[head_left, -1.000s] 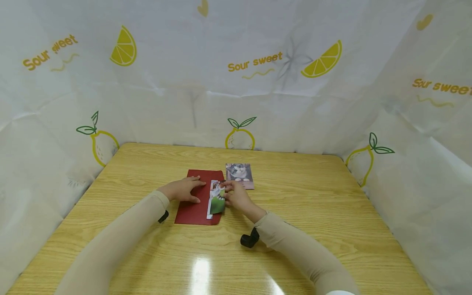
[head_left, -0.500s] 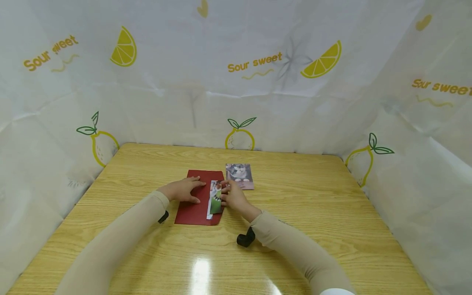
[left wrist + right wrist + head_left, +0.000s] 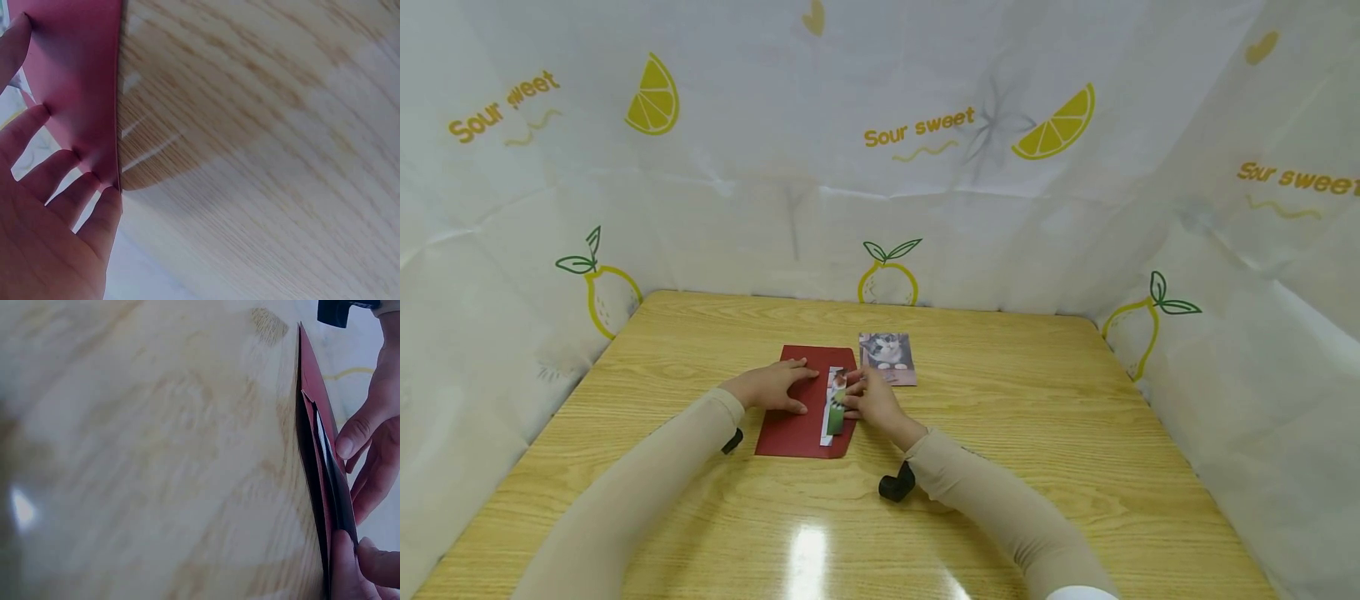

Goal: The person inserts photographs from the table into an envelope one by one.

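A red envelope [image 3: 797, 435] lies on the table, its mouth towards the right. My left hand [image 3: 772, 387] rests on it with spread fingers, and in the left wrist view the fingertips [image 3: 40, 112] touch the red paper. From the mouth sticks a narrow strip of a green photo card [image 3: 837, 422], over a second, white-edged card [image 3: 826, 438]. My right hand [image 3: 877, 400] pinches the green photo card along its right edge. In the right wrist view, thumb and finger [image 3: 342, 550] hold the cards' edge at the gaping envelope; the cards' inner parts are hidden.
Behind my right hand lies a cat photo card [image 3: 886, 350] on the wooden table [image 3: 1015, 400]. A black wrist-camera mount [image 3: 897, 483] hangs under the right sleeve. A white curtain [image 3: 760, 225] with lemon prints encloses the table's back and sides.
The green photo card has slid left into the envelope, so less of it shows. My right hand has moved left with it. The left hand and the cat photo have stayed put.
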A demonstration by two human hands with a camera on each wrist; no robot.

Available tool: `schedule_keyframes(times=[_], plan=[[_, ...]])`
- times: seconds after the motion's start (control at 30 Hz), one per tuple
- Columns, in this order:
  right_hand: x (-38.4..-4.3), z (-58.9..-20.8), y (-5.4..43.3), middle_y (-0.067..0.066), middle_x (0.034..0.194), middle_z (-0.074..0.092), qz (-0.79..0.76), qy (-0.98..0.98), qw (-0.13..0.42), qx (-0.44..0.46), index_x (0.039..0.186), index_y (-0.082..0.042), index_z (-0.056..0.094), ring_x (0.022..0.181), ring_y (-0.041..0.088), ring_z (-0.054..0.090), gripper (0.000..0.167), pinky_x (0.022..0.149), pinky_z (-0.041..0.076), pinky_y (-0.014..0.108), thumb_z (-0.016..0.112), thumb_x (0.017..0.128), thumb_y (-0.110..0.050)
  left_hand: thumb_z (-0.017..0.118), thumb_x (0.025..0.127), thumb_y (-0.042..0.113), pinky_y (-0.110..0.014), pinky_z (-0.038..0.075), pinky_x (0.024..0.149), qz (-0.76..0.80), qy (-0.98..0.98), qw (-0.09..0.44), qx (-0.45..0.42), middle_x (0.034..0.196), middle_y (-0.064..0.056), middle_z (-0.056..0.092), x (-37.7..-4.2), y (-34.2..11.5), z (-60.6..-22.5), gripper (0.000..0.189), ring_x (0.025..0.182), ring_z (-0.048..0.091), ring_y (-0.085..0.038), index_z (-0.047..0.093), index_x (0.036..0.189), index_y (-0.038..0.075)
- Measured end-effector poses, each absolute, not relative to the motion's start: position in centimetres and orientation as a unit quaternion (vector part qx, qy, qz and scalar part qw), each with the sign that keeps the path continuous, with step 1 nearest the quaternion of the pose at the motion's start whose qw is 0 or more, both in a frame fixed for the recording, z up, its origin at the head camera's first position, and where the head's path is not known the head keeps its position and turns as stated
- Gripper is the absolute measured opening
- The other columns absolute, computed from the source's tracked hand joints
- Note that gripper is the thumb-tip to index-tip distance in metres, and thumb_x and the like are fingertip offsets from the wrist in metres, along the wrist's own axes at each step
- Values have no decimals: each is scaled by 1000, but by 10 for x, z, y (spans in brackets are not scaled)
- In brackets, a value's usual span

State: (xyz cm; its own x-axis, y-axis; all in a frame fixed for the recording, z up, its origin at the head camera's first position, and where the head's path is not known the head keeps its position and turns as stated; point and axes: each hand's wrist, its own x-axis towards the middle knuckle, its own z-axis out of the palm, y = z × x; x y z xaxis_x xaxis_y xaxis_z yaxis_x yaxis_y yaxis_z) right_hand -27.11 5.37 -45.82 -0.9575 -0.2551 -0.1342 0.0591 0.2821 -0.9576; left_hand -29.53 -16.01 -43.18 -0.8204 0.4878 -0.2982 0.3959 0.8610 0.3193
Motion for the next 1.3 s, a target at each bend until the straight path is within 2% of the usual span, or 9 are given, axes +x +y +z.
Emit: schedule_keyframes(times=[0.1,0.17,0.33,0.4,0.53,0.8,1.3], plan=[[-272,-460,53,22,97,62,-599,787,130,-71,127,8,48,77,23,66,38,67,60,37,58,91,10,70,88,38,-55,30,112,119,946,187,235,157,-21,25,-296,-160,-433,70,144,24,-40,43,147,12],[-270,-456,53,27,98,62,-598,787,134,-74,129,10,48,80,32,68,39,69,60,40,57,91,11,70,88,38,-55,30,112,118,947,187,235,157,-21,25,-296,-160,-434,70,144,24,-40,43,147,12],[-270,-455,51,25,96,63,-592,791,140,-66,131,9,51,80,29,68,41,69,60,39,56,91,12,69,89,37,-55,30,113,119,947,189,232,158,-20,24,-296,-159,-434,69,145,23,-39,42,147,13],[-271,-459,50,21,93,64,-591,792,139,-64,132,7,53,78,23,67,41,67,60,36,57,91,10,70,89,37,-55,30,113,120,946,189,233,158,-20,24,-296,-159,-434,69,145,22,-40,42,147,12],[-272,-458,49,22,96,64,-589,792,148,-63,133,5,53,82,26,68,42,69,60,37,57,92,8,69,89,36,-54,31,113,121,946,187,234,158,-20,24,-296,-159,-435,69,145,23,-39,42,147,13],[-274,-460,47,17,91,67,-582,798,148,-55,131,5,55,66,11,64,42,63,59,32,61,90,7,69,89,36,-54,32,111,116,947,184,237,157,-21,25,-297,-159,-435,68,144,24,-40,43,147,12],[-276,-461,43,12,83,68,-549,822,139,-58,128,5,58,62,11,64,42,57,58,28,67,87,3,70,89,36,-54,32,111,119,946,183,238,157,-21,25,-298,-161,-437,68,144,25,-40,43,147,12]])
